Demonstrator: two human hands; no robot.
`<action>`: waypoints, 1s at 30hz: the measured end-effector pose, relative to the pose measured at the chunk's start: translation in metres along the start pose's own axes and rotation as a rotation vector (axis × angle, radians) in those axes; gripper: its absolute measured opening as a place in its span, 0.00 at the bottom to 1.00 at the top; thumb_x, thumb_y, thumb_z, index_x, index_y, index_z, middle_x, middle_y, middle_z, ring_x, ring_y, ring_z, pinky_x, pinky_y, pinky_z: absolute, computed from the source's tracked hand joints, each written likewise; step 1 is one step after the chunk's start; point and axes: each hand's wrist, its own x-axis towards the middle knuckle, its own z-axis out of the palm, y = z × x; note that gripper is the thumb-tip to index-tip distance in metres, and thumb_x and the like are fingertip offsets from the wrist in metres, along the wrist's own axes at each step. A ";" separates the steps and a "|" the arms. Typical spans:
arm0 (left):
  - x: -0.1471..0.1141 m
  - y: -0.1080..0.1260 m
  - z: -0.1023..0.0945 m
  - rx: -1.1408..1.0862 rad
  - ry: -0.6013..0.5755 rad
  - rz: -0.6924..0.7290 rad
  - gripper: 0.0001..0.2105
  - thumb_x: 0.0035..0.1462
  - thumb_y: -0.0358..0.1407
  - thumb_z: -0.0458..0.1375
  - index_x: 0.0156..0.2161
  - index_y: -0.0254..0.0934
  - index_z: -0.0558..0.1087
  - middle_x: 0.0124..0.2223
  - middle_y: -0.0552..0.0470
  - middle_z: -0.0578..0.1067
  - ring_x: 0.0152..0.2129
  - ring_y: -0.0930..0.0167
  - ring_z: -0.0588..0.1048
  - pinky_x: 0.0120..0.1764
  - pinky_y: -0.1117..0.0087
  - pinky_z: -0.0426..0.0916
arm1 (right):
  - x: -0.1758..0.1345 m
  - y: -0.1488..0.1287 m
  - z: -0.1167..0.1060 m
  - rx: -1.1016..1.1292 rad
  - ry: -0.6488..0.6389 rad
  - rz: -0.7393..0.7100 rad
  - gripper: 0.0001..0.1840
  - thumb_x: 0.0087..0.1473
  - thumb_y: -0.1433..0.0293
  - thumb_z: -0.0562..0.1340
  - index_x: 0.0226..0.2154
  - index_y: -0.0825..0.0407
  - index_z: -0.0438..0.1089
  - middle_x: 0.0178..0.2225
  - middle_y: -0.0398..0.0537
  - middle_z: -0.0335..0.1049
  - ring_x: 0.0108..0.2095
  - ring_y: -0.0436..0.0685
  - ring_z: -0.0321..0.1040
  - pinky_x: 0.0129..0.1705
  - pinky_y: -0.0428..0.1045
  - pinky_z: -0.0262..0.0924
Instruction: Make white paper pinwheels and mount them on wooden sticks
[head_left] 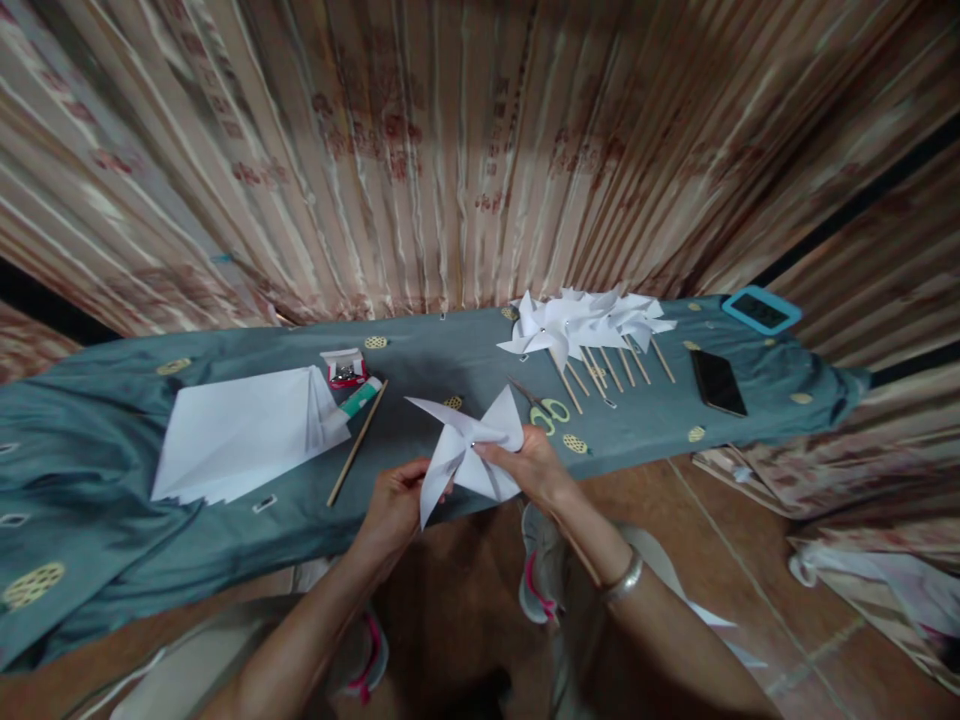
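Head view: both hands meet over the near edge of the cloth-covered table (pixel 416 365), with a white paper pinwheel (pixel 456 450) between them. The left hand (pixel 396 502) has its fingers closed on the pinwheel's left side; some of them go behind the paper, so their full grip cannot be told. The right hand (pixel 529 464) pinches the pinwheel from the other side, thumb on the front beside the small pin (pixel 472 444) at its centre, the other fingers mostly hidden. A bracelet (pixel 624 578) circles the right wrist.

Just left of the left fingers lies a wooden stick (pixel 355 447); past it are a stack of white paper (pixel 236 430), a green-and-white tube (pixel 361 397) and a small open red box (pixel 346 373). Just beyond the right fingers rest the scissors (pixel 553 411), green handles nearest. Farther out, ahead and to the right of those fingers, other pinwheels (pixel 592 322) on sticks lie bunched together. Well to their right are a dark phone (pixel 718 382) and a blue-framed clock (pixel 761 310).
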 end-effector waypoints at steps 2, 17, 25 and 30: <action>0.000 -0.002 -0.003 0.003 0.002 0.013 0.07 0.33 0.37 0.69 0.20 0.35 0.78 0.17 0.54 0.72 0.18 0.75 0.65 0.23 0.75 0.57 | 0.001 0.004 0.001 -0.004 -0.024 0.009 0.19 0.26 0.60 0.75 0.23 0.55 0.75 0.23 0.44 0.75 0.23 0.51 0.65 0.28 0.47 0.61; -0.045 -0.008 -0.003 -0.227 0.093 -0.122 0.20 0.23 0.44 0.73 0.22 0.32 0.77 0.20 0.52 0.73 0.16 0.78 0.66 0.20 0.76 0.57 | 0.014 0.020 0.013 -0.083 -0.195 0.062 0.25 0.22 0.57 0.76 0.24 0.56 0.75 0.23 0.43 0.76 0.24 0.51 0.68 0.32 0.47 0.62; -0.057 -0.029 -0.003 -0.281 0.140 -0.032 0.16 0.33 0.44 0.69 0.24 0.32 0.76 0.17 0.58 0.69 0.10 0.83 0.54 0.18 0.76 0.45 | 0.022 0.013 0.022 -0.325 -0.280 0.086 0.26 0.21 0.56 0.74 0.23 0.56 0.73 0.21 0.44 0.74 0.23 0.51 0.67 0.30 0.48 0.62; -0.049 -0.036 0.000 -0.378 0.165 -0.095 0.14 0.31 0.41 0.68 0.21 0.32 0.75 0.15 0.59 0.67 0.11 0.82 0.55 0.17 0.77 0.45 | 0.039 0.007 0.026 -0.624 -0.296 0.044 0.19 0.31 0.61 0.72 0.26 0.56 0.74 0.25 0.43 0.74 0.26 0.52 0.68 0.30 0.46 0.61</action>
